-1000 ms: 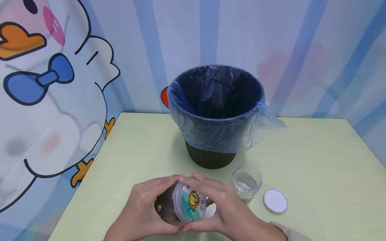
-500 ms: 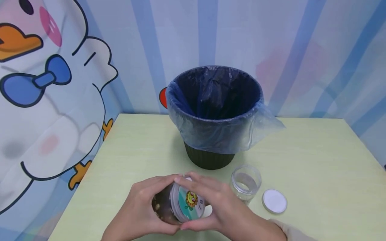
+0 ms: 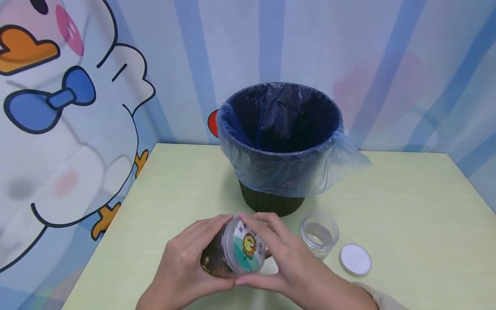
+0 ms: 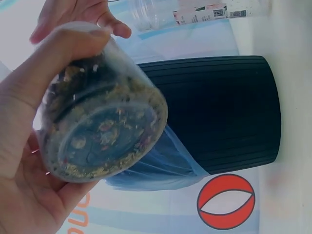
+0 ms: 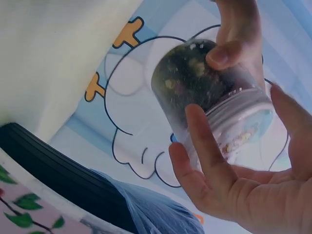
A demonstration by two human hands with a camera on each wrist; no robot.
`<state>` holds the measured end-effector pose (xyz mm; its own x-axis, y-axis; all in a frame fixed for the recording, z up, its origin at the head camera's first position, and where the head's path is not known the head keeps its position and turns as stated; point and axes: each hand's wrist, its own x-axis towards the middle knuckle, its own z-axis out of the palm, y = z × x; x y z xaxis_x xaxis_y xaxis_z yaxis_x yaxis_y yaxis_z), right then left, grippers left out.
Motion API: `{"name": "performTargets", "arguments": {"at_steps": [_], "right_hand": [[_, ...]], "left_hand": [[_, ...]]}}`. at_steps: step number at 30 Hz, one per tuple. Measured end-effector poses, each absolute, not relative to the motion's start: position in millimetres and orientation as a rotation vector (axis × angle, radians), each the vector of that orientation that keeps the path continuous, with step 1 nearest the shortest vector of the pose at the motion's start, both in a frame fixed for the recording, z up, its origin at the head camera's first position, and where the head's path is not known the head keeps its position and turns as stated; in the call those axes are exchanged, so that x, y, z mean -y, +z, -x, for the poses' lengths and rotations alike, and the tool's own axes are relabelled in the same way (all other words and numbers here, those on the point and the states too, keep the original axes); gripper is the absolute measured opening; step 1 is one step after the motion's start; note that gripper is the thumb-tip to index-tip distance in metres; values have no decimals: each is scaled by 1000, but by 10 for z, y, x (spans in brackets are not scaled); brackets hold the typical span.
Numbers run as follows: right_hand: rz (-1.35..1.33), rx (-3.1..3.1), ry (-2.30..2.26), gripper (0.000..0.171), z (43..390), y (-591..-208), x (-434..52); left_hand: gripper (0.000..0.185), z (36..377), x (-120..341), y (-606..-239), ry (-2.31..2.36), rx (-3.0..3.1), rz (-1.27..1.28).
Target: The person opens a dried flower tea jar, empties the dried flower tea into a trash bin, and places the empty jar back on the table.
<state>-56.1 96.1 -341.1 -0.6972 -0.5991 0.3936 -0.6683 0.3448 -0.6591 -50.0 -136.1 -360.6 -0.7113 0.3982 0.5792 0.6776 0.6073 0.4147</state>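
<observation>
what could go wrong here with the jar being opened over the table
1. The filled jar lies tilted on its side in the left hand; if the right hand frees the labelled lid now, dried contents may spill onto the table, short of the lined bin.
2. The empty open jar stands close beside the right hand; a sideways twist might knock it over.

Beige sleeve (image 3: 381, 297), bare hands
</observation>
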Motion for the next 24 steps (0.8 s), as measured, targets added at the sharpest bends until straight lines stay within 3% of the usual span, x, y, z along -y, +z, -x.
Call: {"name": "performTargets", "arguments": {"at_steps": [11, 24], "right_hand": [[-839, 2799, 1493, 85, 577, -3368, -927], [-921, 2610, 1704, 74, 635, -3377, -963]], "left_hand": [[87, 513, 1260, -3633, -734, 2372, 801], [91, 499, 1257, -3657, -670, 2396, 783]]}}
